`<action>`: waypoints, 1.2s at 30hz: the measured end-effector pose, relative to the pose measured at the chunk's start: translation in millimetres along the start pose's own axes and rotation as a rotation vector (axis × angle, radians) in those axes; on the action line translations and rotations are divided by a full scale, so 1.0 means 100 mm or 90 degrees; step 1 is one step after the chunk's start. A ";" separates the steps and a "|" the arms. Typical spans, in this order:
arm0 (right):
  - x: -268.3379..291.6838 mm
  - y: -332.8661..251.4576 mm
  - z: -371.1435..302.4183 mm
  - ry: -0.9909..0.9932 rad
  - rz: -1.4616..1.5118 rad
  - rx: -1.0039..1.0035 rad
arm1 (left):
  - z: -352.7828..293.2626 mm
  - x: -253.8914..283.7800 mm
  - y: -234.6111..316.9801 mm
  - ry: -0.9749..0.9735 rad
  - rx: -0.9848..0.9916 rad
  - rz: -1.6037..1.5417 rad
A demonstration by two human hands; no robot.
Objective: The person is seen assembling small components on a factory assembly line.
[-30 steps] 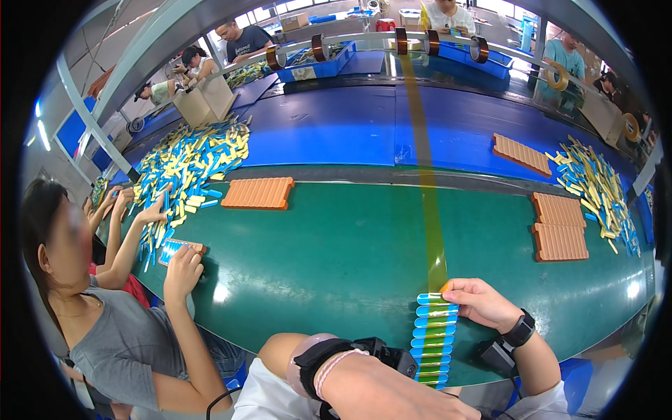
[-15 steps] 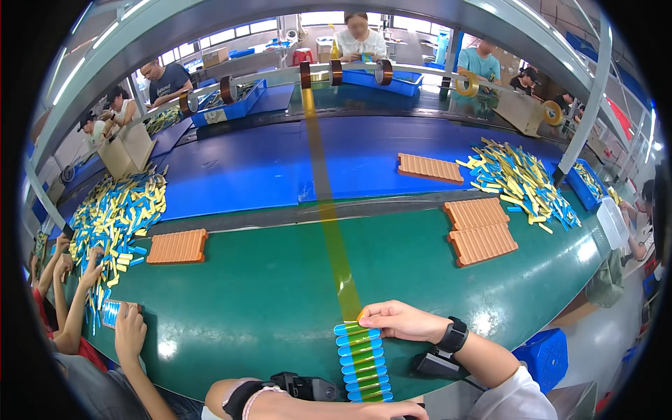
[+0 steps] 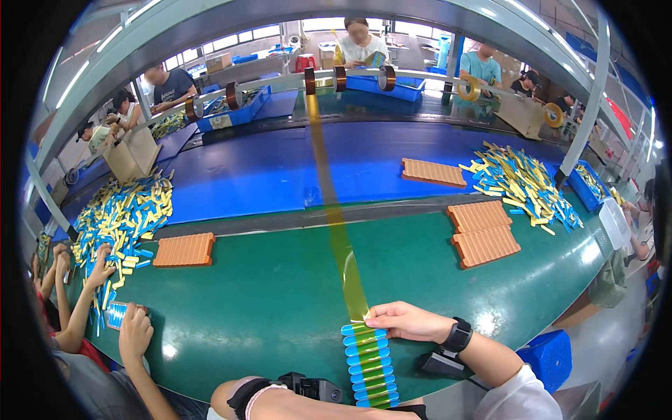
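Note:
Amber see-through tape (image 3: 339,238) runs from a roll on the overhead rail down to a row of blue, round-ended strips (image 3: 368,364). The tape lies along the middle of the strips, which sit side by side like ladder rungs. My right hand (image 3: 404,320), with a black band on its wrist, pinches the tape at the row's far end, thumb and fingers together. My left forearm crosses the bottom of the picture beside the row's near end. Only a sliver of my left hand (image 3: 392,415) shows at the lower edge; its fingers are hidden.
Orange ribbed trays (image 3: 183,250) lie on the green table (image 3: 266,301). Piles of blue and yellow strips (image 3: 521,185) flank both sides. A co-worker's hand (image 3: 135,332) holds a strip panel at left. Tape rolls (image 3: 340,78) hang overhead. A blue stool (image 3: 549,360) stands right.
The view has shifted slightly. My left hand has slipped lower, mostly out of the picture. My right hand keeps its pinch. The person opposite now holds up a striped panel.

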State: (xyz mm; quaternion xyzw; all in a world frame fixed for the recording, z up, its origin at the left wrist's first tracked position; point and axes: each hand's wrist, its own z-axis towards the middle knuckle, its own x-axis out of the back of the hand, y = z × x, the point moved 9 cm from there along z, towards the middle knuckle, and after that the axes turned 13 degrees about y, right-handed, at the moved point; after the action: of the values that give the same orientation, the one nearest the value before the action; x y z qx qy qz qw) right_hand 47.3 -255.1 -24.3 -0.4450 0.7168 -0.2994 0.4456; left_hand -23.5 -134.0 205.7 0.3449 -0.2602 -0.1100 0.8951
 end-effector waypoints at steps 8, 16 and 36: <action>-0.05 0.02 0.01 -0.014 -0.010 0.007 | -0.04 -0.08 0.01 -0.027 0.008 0.017; -0.02 -0.01 0.00 -0.008 0.005 0.009 | -0.04 -0.06 -0.04 -0.042 0.014 0.012; -0.01 0.01 0.00 -0.016 0.000 0.009 | -0.05 -0.04 -0.05 -0.038 -0.004 0.041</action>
State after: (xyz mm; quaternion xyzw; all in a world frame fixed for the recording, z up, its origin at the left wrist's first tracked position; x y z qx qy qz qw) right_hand 47.4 -253.8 -24.7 -0.4455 0.7088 -0.2990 0.4580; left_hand -24.3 -133.8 197.5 0.3297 -0.2975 -0.0921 0.8912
